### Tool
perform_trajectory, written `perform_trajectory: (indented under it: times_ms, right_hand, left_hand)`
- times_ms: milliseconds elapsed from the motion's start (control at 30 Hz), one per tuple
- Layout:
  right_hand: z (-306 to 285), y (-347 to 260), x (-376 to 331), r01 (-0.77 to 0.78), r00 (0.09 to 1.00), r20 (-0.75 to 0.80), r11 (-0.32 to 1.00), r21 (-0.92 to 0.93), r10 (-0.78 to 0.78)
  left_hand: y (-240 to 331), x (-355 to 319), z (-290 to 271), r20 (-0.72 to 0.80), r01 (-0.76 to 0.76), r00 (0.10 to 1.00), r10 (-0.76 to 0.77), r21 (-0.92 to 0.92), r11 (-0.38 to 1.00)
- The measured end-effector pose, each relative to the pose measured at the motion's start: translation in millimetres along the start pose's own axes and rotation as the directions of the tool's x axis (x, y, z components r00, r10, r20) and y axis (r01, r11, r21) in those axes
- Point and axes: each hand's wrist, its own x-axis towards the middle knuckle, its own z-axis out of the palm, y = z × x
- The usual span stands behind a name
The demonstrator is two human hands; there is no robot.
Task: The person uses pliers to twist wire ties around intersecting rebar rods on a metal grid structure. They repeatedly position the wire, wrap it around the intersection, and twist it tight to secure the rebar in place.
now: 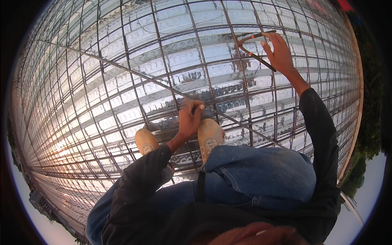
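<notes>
Watching this through the head cam, and the thing I'd think about is the long-handled pincers (256, 57) up on the right, over the steel mesh (245, 77), head pointing left at a bar crossing. Can't tell if the head actually touches the bar. The right grip (280, 54) has its fingers hooked around the upper handle near the end, thumb standing off in the gap, and the lower handle splays away toward the wrist. I'd guess they're stiff metal, a bit of weight but fine one-handed, nothing fragile. Handles look slim and dark, so maybe slick with sweat or dust. I'd hold out toward the ends, past the red bands, both handles in the palm for leverage, and keep skin off the hinge. The left grip (190, 118) is bunched at the diagonal bar (155, 82), just past the boot (210, 132), but whether it's really pinching that or a scrap of wire I can't tell. That bar looks rigid and rough, so good purchase anywhere between crossings
</notes>
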Motion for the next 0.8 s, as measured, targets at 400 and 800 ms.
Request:
perform_trajectory:
  times_ms: [400, 800]
  right_hand:
    - [17, 62, 55, -0.647, 0.682, 0.209, 0.445, 0.619, 0.701]
    - [-49, 95, -189, -0.722, 0.288, -0.075, 0.268, 0.637, 0.955]
  left_hand:
    - [2, 0, -1, 0.026, 0.044, 0.999, -0.043, -0.026, 0.999]
    - [0, 3, 7, 0.026, -0.004, 1.000, 0.006, -0.082, 0.997]
